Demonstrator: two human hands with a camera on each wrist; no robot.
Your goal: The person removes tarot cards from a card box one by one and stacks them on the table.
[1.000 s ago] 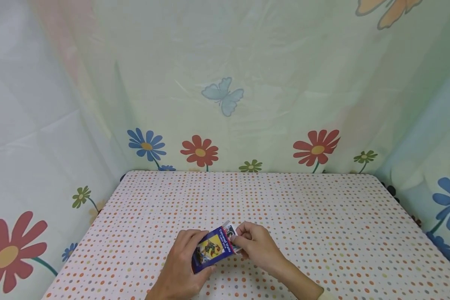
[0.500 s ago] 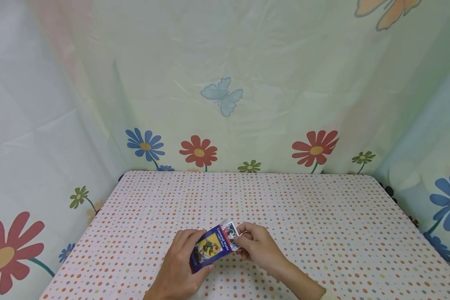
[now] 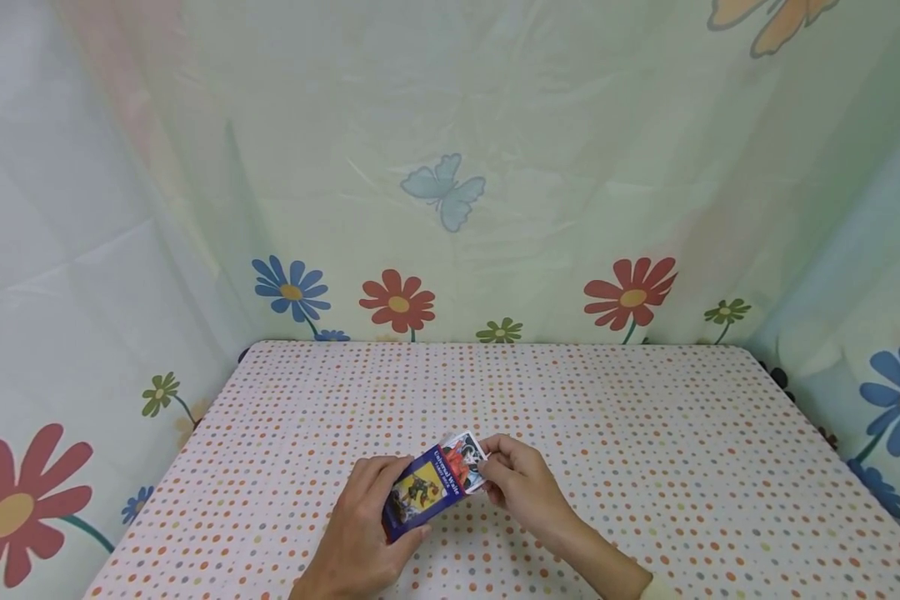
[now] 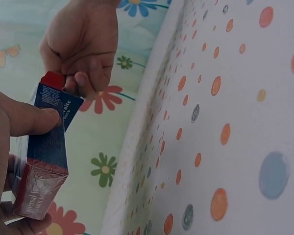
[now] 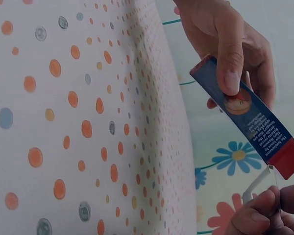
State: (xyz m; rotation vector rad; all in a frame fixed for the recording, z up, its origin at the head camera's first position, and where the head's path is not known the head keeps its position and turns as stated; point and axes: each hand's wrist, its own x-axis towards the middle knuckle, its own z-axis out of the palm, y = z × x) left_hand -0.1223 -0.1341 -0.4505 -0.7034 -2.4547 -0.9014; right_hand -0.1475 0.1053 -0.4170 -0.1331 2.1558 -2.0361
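My left hand (image 3: 360,529) grips a blue tarot card box (image 3: 420,497) by its sides, tilted above the table. The box front reads "Universal Waite Tarot Deck" around a yellow picture, and clear film shows on its lower end in the left wrist view. From its upper right end pokes a picture card (image 3: 465,454) with a white border and red and black art. The thumb and fingers of my right hand (image 3: 528,483) pinch the outer edge of that card. A red end flap (image 5: 287,160) stands out from the box in the right wrist view.
A table (image 3: 607,417) with a white dotted cloth lies beneath both hands. Behind it and at both sides hang pale curtains (image 3: 570,167) printed with flowers and butterflies. Dark round objects (image 3: 778,377) show at the table's right edge.
The card has slid farther out of the box, so more of its picture shows. My right hand has shifted slightly up and to the right; the left keeps its grip on the box.
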